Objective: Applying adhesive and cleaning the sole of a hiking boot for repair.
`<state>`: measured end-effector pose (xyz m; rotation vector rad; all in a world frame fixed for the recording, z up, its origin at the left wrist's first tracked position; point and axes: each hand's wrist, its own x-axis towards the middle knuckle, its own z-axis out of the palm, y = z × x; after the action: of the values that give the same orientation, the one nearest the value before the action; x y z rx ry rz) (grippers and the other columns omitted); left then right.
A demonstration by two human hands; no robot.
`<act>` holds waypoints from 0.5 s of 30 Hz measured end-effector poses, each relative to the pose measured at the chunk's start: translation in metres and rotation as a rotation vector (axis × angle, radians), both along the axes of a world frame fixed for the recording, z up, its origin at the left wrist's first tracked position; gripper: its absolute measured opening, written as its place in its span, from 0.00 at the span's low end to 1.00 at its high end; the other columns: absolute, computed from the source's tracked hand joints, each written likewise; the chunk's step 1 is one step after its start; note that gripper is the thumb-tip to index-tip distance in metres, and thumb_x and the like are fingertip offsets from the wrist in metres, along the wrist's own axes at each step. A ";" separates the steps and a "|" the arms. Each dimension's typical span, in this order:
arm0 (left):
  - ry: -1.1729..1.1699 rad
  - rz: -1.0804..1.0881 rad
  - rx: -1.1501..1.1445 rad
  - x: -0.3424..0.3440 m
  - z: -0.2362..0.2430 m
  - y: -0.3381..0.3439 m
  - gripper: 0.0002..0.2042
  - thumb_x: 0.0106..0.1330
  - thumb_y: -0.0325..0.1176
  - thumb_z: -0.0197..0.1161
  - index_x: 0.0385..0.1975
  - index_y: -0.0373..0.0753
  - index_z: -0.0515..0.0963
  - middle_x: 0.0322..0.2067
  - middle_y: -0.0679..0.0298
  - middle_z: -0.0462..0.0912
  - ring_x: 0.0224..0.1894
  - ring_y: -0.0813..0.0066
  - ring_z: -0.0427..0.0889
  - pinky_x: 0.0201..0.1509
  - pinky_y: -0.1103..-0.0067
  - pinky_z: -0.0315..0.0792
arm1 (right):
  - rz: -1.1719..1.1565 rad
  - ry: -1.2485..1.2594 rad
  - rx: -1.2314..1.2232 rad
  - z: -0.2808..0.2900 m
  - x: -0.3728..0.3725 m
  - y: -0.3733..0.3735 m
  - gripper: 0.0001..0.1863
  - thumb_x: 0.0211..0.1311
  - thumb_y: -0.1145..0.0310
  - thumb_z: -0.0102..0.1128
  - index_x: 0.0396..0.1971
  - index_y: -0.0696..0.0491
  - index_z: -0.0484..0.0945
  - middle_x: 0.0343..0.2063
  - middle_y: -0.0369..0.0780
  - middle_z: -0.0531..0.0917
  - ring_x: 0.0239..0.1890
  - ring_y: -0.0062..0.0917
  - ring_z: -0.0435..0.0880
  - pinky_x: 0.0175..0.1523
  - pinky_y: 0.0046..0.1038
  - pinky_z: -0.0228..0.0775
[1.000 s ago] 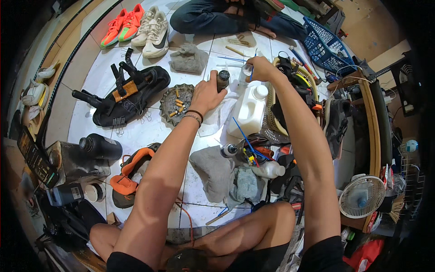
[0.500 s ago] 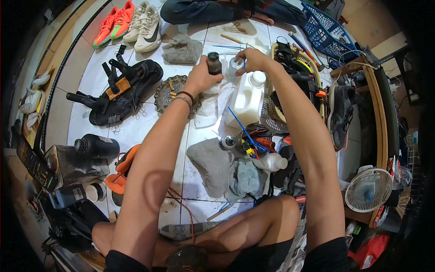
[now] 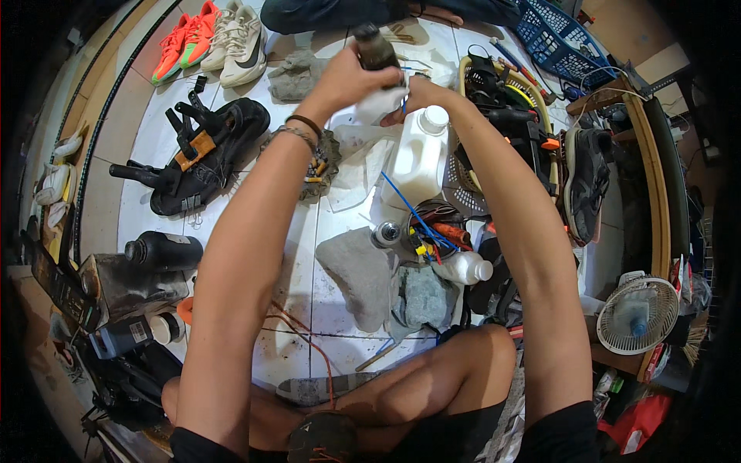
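Observation:
My left hand (image 3: pixel 349 80) is wrapped around a small dark bottle (image 3: pixel 377 49), raised and tilted over the floor. Close beside it, my right hand (image 3: pixel 421 94) has its fingers curled at a pale, see-through cup (image 3: pixel 378 106), which is blurred and partly hidden by both hands. A thin blue stick shows at the right fingers. Just below the right wrist stands a white jug (image 3: pixel 417 158) with a white cap. A white cloth (image 3: pixel 359 174) lies left of the jug.
A black sandal with clamps (image 3: pixel 212 154) lies at left, and a round ashtray (image 3: pixel 328 158) by my left forearm. A basket of tools (image 3: pixel 549 147) is at right. Grey cloths (image 3: pixel 351 278), a small bottle (image 3: pixel 386 234) and a white bottle (image 3: pixel 467 268) lie nearer. Another person's legs (image 3: pixel 332 15) are opposite.
My left hand has lifted the dark bottle up and away from me and tilted it. My right hand has drawn in toward the left one, with the cup now between them.

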<state>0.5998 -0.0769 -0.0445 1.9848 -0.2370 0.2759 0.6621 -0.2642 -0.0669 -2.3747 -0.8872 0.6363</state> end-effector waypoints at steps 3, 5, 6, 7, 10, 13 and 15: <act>-0.042 0.014 0.127 -0.002 -0.023 -0.023 0.28 0.48 0.48 0.76 0.41 0.31 0.79 0.39 0.54 0.85 0.41 0.67 0.84 0.48 0.73 0.76 | -0.056 0.028 -0.061 -0.014 0.021 -0.021 0.33 0.35 0.53 0.83 0.41 0.59 0.83 0.33 0.43 0.86 0.37 0.30 0.85 0.46 0.29 0.75; -0.006 0.037 0.071 -0.008 -0.024 -0.023 0.29 0.46 0.49 0.76 0.40 0.30 0.80 0.38 0.52 0.86 0.40 0.64 0.85 0.49 0.72 0.76 | -0.055 -0.008 -0.064 -0.014 0.015 -0.013 0.40 0.31 0.47 0.82 0.40 0.64 0.83 0.35 0.47 0.86 0.38 0.34 0.85 0.46 0.32 0.76; 0.022 0.044 0.119 -0.006 -0.022 -0.021 0.28 0.47 0.48 0.76 0.40 0.31 0.80 0.38 0.52 0.86 0.40 0.63 0.85 0.49 0.72 0.76 | -0.033 0.030 -0.095 -0.008 0.018 -0.013 0.39 0.31 0.47 0.82 0.40 0.63 0.83 0.35 0.47 0.86 0.37 0.33 0.85 0.45 0.31 0.76; 0.054 0.050 0.164 -0.006 -0.021 -0.020 0.27 0.48 0.46 0.75 0.41 0.31 0.80 0.37 0.52 0.86 0.40 0.63 0.85 0.49 0.71 0.76 | -0.033 0.037 -0.092 -0.005 0.018 -0.014 0.39 0.31 0.47 0.82 0.40 0.63 0.83 0.35 0.47 0.86 0.37 0.33 0.85 0.45 0.31 0.76; -0.050 0.015 0.186 -0.007 -0.021 -0.024 0.25 0.51 0.44 0.74 0.41 0.31 0.79 0.37 0.52 0.86 0.39 0.62 0.85 0.48 0.71 0.76 | -0.007 0.011 -0.095 0.000 0.018 -0.017 0.37 0.31 0.48 0.82 0.40 0.60 0.84 0.34 0.45 0.87 0.37 0.32 0.86 0.46 0.31 0.76; -0.057 -0.020 0.175 -0.011 -0.022 -0.022 0.22 0.52 0.41 0.74 0.41 0.31 0.79 0.37 0.52 0.85 0.39 0.61 0.85 0.48 0.71 0.77 | -0.007 -0.105 -0.042 0.001 0.016 -0.019 0.24 0.40 0.60 0.81 0.34 0.62 0.84 0.27 0.39 0.86 0.29 0.25 0.80 0.40 0.28 0.72; -0.049 -0.006 0.173 -0.013 -0.026 -0.021 0.22 0.52 0.41 0.74 0.42 0.32 0.78 0.37 0.52 0.85 0.39 0.61 0.85 0.48 0.70 0.77 | 0.017 -0.106 -0.095 0.007 0.014 -0.017 0.24 0.41 0.62 0.80 0.36 0.62 0.84 0.30 0.39 0.87 0.33 0.26 0.83 0.43 0.29 0.73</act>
<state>0.5864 -0.0981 -0.0702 2.1493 -0.3065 0.3095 0.6764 -0.2808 -0.0598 -2.5085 -0.9415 0.5756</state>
